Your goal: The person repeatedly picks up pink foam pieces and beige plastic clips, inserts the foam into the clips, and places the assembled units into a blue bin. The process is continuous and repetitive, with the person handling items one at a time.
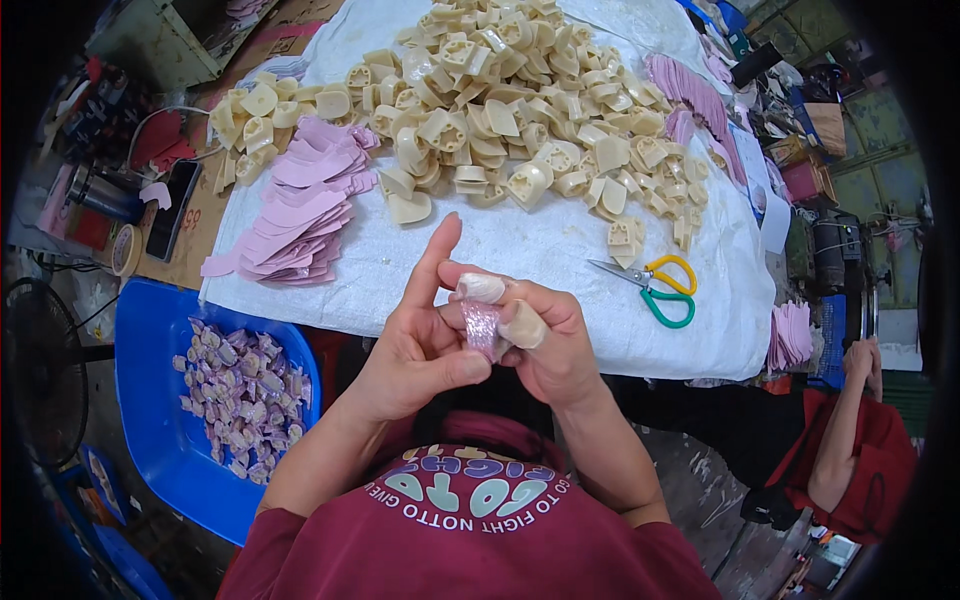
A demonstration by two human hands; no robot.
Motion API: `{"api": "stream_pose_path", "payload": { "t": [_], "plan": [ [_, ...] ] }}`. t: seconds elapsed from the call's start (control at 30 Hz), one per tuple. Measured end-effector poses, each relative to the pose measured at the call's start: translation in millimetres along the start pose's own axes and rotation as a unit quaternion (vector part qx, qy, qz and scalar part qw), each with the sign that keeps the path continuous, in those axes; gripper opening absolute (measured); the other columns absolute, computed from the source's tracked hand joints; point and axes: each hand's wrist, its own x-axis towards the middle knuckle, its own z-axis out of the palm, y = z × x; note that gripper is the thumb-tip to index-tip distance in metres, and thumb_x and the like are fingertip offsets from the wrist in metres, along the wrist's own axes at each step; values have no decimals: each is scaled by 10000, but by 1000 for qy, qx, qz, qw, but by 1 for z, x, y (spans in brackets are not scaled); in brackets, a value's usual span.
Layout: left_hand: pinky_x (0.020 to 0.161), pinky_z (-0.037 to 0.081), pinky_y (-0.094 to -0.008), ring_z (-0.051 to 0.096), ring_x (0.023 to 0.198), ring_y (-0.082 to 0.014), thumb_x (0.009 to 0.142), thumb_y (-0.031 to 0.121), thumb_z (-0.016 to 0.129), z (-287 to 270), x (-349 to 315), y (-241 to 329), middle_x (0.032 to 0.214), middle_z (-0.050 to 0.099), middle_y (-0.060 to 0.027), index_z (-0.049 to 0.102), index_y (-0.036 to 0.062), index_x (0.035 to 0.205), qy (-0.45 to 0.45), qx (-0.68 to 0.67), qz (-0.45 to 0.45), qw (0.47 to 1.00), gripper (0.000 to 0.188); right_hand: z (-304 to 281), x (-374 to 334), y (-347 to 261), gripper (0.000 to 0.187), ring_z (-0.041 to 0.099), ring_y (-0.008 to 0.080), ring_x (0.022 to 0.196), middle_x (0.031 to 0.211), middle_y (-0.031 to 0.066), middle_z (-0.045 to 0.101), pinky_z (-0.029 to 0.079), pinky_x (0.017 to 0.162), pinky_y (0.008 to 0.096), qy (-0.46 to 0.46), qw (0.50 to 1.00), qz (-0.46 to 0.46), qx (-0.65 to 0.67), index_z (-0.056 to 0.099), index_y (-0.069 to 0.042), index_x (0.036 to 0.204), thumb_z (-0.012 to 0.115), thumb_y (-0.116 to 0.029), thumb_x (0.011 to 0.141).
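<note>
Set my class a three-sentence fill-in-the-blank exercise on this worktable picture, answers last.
1. The hand with finger wraps, at the shiny pink piece, is the ____ one.
2. The basin's colour is ____.
3. The scissors have one yellow handle and one ____ handle.

Missing words: right; blue; green.

A head-worn fisheye looks steeply down, close above the fingers (436,255) and worktable (715,340).

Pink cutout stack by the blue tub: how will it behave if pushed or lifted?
Pink stack probably fans apart if pushed: pieces overlap unevenly, no tie visible. Single pieces likely flex: they look thin and sheet-like. Rolling seems unlikely: they lie flat.
</note>
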Motion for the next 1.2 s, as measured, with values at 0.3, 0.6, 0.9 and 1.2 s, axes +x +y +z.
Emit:
{"api": "stream_pose_path", "payload": {
  "t": [0.3, 0.6, 0.9, 1.2],
  "plan": [
    [904, 475, -382, 595, 1045, -333, 715, -55, 690, -21, 11, 15, 1200, 570, -174, 230, 80, 1489, -104, 587, 180, 783, 911, -26, -10, 12, 285, 671, 166, 850, 1027, 100, 668, 579, 741, 280, 134, 981, 112, 79, 630, 6, 1142, 597, -183, 932],
    [755, 504, -379, 606, 921, -327, 633, 46, 776, -21, 7, 31, 1029, 601, -158, 532, 27, 1243, -151, 711, 137, 673, 658, -36, -18, 8, 164, 665, 147, 848, 911, 97, 685, 558, 733, 258, 61, 994, 92, 0, 668, 33, 1020, 626, -50, 884],
    [616, 483, -345, 613, 721, -283, 582, 93, 809, -3, 5, 23, 820, 610, -109, 606, 26, 1012, -88, 724, 224, 646, 481, -13, -31, -1, 202, 625, 111, 874, 978, 86, 688, 503, 786, 246, 105, 978, -56, -172, 664, 38, 1074, 585, -36, 904],
    [559, 462, -311, 589, 621, -246, 609, 83, 807, 6, -11, 10, 751, 582, -110, 578, 21, 939, -13, 684, 303, 663, 406, -1, -33, -3, 246, 625, 121, 900, 997, 77, 676, 506, 816, 260, 77, 982, -93, -143, 644, 48, 1116, 577, -111, 940]
  ]
}}
